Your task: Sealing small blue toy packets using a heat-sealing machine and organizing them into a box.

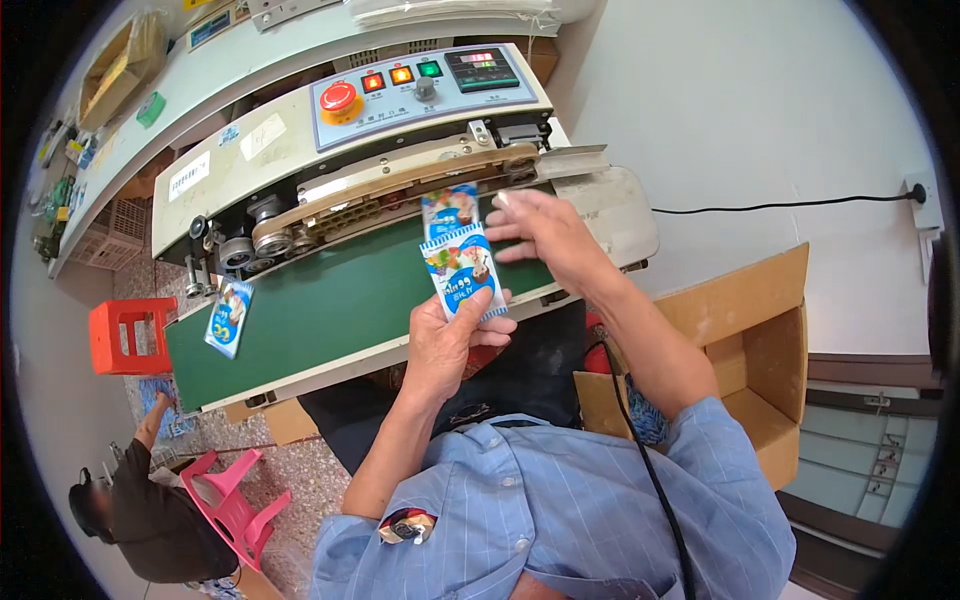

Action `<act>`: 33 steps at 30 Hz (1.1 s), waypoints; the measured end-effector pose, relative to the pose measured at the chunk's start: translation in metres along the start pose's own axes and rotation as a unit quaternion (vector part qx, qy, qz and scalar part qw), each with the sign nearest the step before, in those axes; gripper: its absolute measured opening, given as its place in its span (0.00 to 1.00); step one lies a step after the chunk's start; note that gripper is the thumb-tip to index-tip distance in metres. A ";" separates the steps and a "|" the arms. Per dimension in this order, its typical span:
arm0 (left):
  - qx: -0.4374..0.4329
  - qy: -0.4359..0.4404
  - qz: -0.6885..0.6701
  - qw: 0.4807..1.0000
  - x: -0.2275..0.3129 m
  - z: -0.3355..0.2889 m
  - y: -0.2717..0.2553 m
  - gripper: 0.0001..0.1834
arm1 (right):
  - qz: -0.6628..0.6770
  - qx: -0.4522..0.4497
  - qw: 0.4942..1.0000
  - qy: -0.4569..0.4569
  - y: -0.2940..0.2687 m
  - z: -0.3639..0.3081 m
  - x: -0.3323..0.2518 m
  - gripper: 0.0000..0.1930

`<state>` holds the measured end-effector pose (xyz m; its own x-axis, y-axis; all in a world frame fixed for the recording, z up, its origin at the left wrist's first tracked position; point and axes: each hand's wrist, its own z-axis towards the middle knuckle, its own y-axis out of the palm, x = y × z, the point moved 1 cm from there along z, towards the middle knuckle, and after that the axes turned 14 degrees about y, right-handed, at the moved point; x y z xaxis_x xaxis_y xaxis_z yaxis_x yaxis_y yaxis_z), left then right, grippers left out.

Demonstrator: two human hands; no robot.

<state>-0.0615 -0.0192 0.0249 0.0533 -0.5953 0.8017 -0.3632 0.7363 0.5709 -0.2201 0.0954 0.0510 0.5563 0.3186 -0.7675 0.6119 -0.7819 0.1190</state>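
My left hand (440, 345) grips a small flat blue-and-white packet (462, 265), thumb on its front face and fingers behind. Just beyond, a second packet (451, 208) of the same look stands at the band of a sealing machine (270, 140), its lower part covered by the held one. Beside both packets is my right hand (550, 238), its fingers apart with nothing seen in them. Under the hands runs the machine's green conveyor belt (330, 310). At the belt's left end lies another packet (230, 318), tilted.
A red emergency button (338, 97) and lit switches sit on the machine's panel. An open cardboard box (770, 350) stands to my right. At left are a red stool (133, 335), a pink chair (235, 495) and another person (165, 520). A black cable (790, 206) runs along the wall.
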 end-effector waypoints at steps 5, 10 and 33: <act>-0.061 -0.002 0.001 0.998 -0.006 0.006 0.014 0.16 | -0.067 -0.104 0.992 -0.031 0.009 -0.035 0.026 0.16; -0.107 -0.064 0.034 0.992 -0.011 0.000 0.014 0.24 | 0.089 0.072 0.993 -0.016 -0.041 -0.028 0.009 0.15; -0.115 -0.100 0.105 0.983 -0.035 -0.031 0.002 0.20 | -0.058 0.042 0.994 -0.087 -0.066 -0.124 -0.021 0.16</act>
<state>-0.0355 0.0128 0.0034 -0.1919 -0.4576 0.8682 -0.1263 0.8888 0.4406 -0.2022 0.2069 0.1372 0.3744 0.3174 -0.8713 0.6134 -0.7894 -0.0240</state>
